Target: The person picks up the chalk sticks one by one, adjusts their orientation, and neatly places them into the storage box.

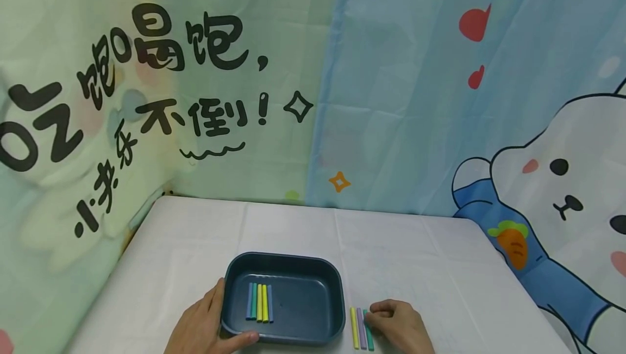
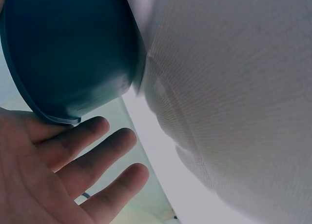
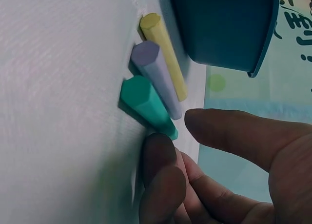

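My left hand (image 1: 202, 318) rests at the near left corner of a dark blue tray (image 1: 313, 259), thumb along the front wall and fingers by the left side. In the left wrist view its fingers (image 2: 109, 185) are spread and nearly straight by the rim. Right of the tray lie a yellow chalk stick (image 1: 354, 328), a purple one (image 3: 157, 75) and a green one (image 3: 146, 99), side by side. My right hand (image 1: 398, 324) is at the green stick's far end, index fingertip right beside it and thumb apart. Inside the tray, several chalk sticks (image 1: 260, 302) stand in a row.
A white cloth (image 1: 420, 267) covers the table. Printed curtains (image 1: 391, 98) hang behind it and along the left side, with a cartoon bear (image 1: 577, 142) at the right.
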A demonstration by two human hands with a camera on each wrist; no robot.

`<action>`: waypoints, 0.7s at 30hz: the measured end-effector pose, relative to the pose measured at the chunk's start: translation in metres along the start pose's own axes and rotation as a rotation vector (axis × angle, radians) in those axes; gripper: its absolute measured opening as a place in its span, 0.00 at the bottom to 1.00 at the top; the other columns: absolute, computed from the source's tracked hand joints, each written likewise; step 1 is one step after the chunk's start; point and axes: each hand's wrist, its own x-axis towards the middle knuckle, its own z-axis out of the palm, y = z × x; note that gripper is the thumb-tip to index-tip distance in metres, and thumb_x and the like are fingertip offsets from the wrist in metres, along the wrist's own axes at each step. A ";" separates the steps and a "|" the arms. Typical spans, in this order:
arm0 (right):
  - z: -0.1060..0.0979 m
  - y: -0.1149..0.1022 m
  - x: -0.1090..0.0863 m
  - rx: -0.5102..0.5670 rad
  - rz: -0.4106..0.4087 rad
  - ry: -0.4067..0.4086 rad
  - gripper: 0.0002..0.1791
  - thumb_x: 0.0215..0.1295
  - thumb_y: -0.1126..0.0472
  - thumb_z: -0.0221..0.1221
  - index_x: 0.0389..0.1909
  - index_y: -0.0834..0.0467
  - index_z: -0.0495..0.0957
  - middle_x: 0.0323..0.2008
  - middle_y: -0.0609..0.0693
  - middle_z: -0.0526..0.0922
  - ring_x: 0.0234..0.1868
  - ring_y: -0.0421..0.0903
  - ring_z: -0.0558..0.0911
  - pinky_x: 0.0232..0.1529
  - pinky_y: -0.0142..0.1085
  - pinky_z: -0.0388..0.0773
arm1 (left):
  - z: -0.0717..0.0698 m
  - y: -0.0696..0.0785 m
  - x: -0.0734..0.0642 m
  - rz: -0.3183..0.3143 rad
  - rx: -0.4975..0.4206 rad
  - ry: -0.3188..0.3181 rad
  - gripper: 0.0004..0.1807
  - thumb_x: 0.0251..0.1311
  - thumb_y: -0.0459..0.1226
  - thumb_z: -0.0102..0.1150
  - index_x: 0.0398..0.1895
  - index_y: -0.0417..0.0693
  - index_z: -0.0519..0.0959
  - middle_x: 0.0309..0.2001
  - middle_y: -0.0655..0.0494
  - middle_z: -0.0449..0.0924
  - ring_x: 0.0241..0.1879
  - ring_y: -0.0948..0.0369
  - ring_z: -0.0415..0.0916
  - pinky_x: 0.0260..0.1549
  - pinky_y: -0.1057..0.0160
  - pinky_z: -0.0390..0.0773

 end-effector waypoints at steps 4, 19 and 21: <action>0.002 -0.001 0.000 0.000 -0.019 -0.002 0.16 0.58 0.56 0.70 0.40 0.65 0.84 0.28 0.47 0.85 0.28 0.44 0.80 0.32 0.38 0.79 | 0.000 0.000 0.000 0.007 0.004 0.008 0.70 0.42 0.79 0.59 0.77 0.35 0.58 0.66 0.39 0.72 0.57 0.46 0.78 0.51 0.46 0.80; 0.003 -0.004 0.000 -0.064 -0.073 0.014 0.10 0.58 0.60 0.70 0.36 0.62 0.84 0.27 0.46 0.83 0.28 0.43 0.79 0.30 0.38 0.79 | 0.001 -0.001 0.001 0.003 0.006 0.004 0.71 0.43 0.80 0.58 0.77 0.35 0.57 0.66 0.39 0.72 0.58 0.46 0.77 0.52 0.47 0.80; 0.003 -0.004 0.000 -0.086 -0.079 0.026 0.10 0.57 0.60 0.70 0.35 0.62 0.84 0.27 0.46 0.83 0.28 0.43 0.79 0.30 0.38 0.79 | 0.001 -0.001 0.001 0.003 0.008 0.003 0.71 0.43 0.80 0.57 0.77 0.34 0.57 0.66 0.38 0.72 0.58 0.46 0.77 0.52 0.47 0.80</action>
